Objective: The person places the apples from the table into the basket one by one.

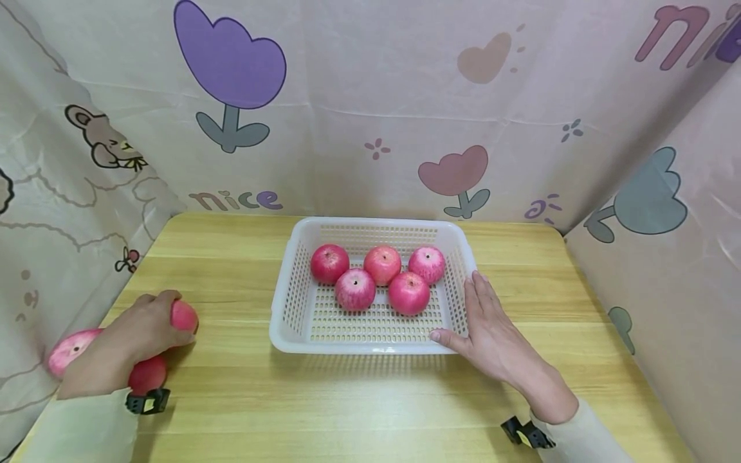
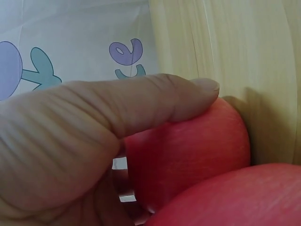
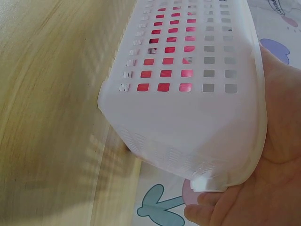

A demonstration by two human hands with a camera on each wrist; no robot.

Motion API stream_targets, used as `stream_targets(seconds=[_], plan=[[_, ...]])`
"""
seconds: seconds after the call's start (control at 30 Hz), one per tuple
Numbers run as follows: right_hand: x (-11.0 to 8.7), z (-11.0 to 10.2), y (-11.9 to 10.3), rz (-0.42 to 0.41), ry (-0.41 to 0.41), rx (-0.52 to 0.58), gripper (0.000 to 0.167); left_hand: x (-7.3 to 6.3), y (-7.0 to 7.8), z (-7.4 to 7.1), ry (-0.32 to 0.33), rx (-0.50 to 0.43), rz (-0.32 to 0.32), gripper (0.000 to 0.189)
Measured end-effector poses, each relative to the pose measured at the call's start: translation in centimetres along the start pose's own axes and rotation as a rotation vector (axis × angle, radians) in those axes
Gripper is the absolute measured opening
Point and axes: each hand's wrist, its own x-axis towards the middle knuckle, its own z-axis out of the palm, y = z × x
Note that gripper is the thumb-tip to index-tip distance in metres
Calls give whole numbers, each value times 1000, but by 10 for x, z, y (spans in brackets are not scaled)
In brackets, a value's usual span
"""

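Left of the white basket, left hand curling around one red apple among three. Right hand lying flat, fingers straight, against the basket's right wall.

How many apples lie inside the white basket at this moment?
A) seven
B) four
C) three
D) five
D: the head view shows five red apples inside the white basket, three in the far row and two nearer; the other apples lie on the table by the left hand, while the right hand rests against the basket's side.
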Motion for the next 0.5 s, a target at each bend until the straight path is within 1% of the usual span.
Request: stream_targets(seconds=[0.13,0.27,0.37,0.5], plan=[[0,0,0,2,1,-1,124,-2,-1,-1,37,6,31,97],[0,0,0,2,3,-3,125,-6,3,-3,82,4,46,94],[0,0,0,2,4,-1,124,-10,10,-6,129,-4,61,91],[-1,0,0,2,4,1,124,-18,24,-14,199,-24,109,87]])
